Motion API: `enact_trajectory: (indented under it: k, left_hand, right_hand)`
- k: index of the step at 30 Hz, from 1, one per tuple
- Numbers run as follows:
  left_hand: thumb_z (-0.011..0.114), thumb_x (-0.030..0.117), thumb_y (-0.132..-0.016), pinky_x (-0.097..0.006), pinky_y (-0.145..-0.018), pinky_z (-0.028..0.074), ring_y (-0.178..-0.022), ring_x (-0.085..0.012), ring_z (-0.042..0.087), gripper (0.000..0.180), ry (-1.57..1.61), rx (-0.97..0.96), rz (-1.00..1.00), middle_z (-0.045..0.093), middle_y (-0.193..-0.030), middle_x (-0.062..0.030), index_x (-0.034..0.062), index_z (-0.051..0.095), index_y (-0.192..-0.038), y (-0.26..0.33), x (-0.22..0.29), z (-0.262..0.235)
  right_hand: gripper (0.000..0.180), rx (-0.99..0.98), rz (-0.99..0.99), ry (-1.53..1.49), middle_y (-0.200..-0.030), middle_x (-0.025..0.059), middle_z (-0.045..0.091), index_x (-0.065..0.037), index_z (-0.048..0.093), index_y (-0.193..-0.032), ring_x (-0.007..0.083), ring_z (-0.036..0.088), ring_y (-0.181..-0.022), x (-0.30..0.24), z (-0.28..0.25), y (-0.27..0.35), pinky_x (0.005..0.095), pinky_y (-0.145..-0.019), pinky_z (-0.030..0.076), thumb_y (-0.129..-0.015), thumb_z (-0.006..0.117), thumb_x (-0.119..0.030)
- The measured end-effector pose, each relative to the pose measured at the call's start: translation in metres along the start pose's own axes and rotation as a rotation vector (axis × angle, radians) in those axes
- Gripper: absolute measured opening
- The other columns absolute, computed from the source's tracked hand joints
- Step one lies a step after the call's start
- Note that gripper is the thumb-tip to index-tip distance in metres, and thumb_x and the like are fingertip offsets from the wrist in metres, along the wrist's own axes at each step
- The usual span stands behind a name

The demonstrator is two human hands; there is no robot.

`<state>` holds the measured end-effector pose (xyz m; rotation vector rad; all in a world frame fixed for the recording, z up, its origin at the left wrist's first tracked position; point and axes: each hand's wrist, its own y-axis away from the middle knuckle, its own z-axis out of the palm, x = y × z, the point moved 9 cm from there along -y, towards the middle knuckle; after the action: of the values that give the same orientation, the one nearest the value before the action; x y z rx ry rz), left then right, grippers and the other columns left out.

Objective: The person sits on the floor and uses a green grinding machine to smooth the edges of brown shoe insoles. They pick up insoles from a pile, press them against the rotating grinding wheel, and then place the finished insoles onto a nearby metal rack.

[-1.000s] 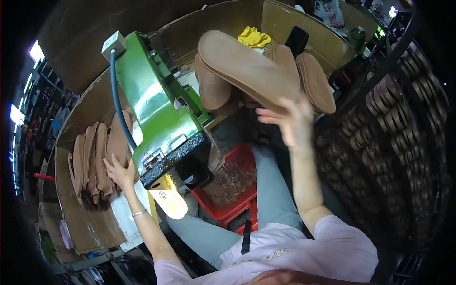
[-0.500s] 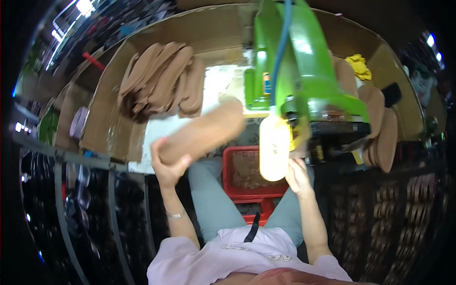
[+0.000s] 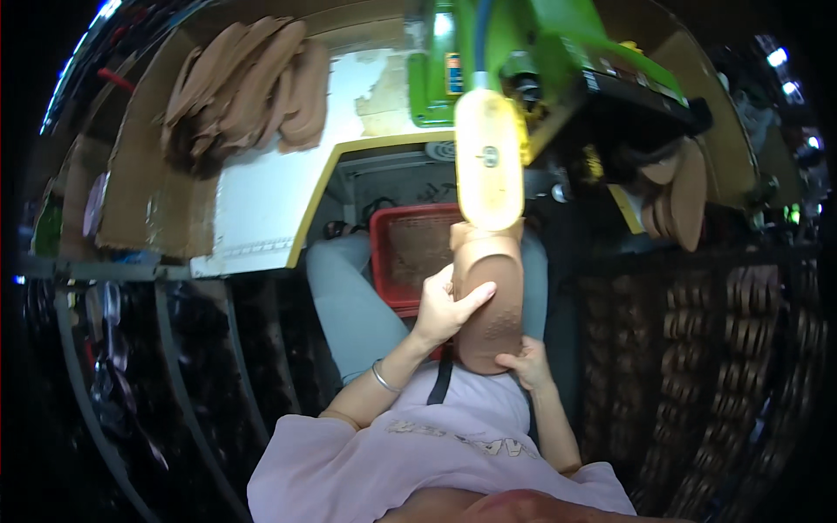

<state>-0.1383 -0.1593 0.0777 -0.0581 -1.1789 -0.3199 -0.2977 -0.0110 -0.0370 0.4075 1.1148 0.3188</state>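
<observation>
A brown slipper with a curved upper band and small bumps on its sole lies lengthwise in front of my lap. My left hand grips its left side, thumb across the top and fingers partly hidden beneath. At the near end, the heel edge is pinched by my right hand, its thumb on top. The far tip of the slipper is partly covered by a glowing yellow oblong lamp hanging on a cord.
A pile of brown slippers stands on the white table at the left, inside cardboard walls. A green machine with a dark head is beyond the lamp. More brown pieces lie at right. A red basket sits between my knees.
My left hand has brought the slipper from over the table's left side down to my lap. My right hand has moved nearer and taken hold of its heel. The view has shifted.
</observation>
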Motion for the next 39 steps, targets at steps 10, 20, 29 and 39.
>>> enact_trajectory:
  k: [10, 20, 29, 39]
  left_hand:
    - [0.072, 0.007, -0.081, -0.021, -0.069, 0.048, -0.075, -0.0051, 0.058, 0.023, -0.448, -0.020, 0.153, 0.068, -0.085, -0.0032, -0.0044, 0.067, -0.100, -0.049, 0.042, 0.009]
    - [0.066, 0.000, -0.083, -0.025, -0.083, 0.049, -0.092, -0.0117, 0.061, 0.035, 0.023, -0.025, 0.090, 0.064, -0.104, -0.0091, -0.0057, 0.056, -0.116, -0.042, 0.031, 0.019]
    - [0.067, -0.002, -0.082, -0.026, -0.086, 0.047, -0.094, -0.0118, 0.060, 0.036, -0.006, -0.026, 0.167, 0.063, -0.105, -0.0088, -0.0053, 0.056, -0.116, -0.044, 0.035, 0.027]
    - [0.071, 0.003, -0.078, -0.029, -0.091, 0.044, -0.101, -0.0151, 0.058, 0.036, -0.169, 0.038, 0.264, 0.063, -0.108, -0.0104, -0.0022, 0.059, -0.111, -0.031, 0.070, -0.020]
  right_hand:
    - [0.046, -0.098, 0.036, 0.180, -0.112, 0.0121, 0.063, 0.008, 0.055, -0.118, 0.0172, 0.061, -0.100, -0.001, 0.058, -0.009, 0.0303, -0.090, 0.048, -0.078, 0.073, -0.004]
    - [0.031, 0.494, -0.595, -0.035, -0.095, 0.0083, 0.062, -0.003, 0.052, -0.096, 0.0152, 0.058, -0.087, -0.110, -0.102, 0.024, 0.0294, -0.084, 0.047, -0.072, 0.073, -0.004]
    - [0.031, 0.456, -0.877, -0.066, -0.114, 0.0138, 0.056, 0.000, 0.045, -0.117, 0.0230, 0.056, -0.106, -0.267, -0.081, -0.030, 0.0364, -0.095, 0.045, -0.091, 0.059, -0.010]
    - [0.026, 0.232, -0.763, -0.109, -0.104, 0.0054, 0.058, -0.009, 0.048, -0.113, 0.0165, 0.058, -0.098, -0.283, -0.023, -0.093, 0.0308, -0.086, 0.048, -0.090, 0.060, -0.007]
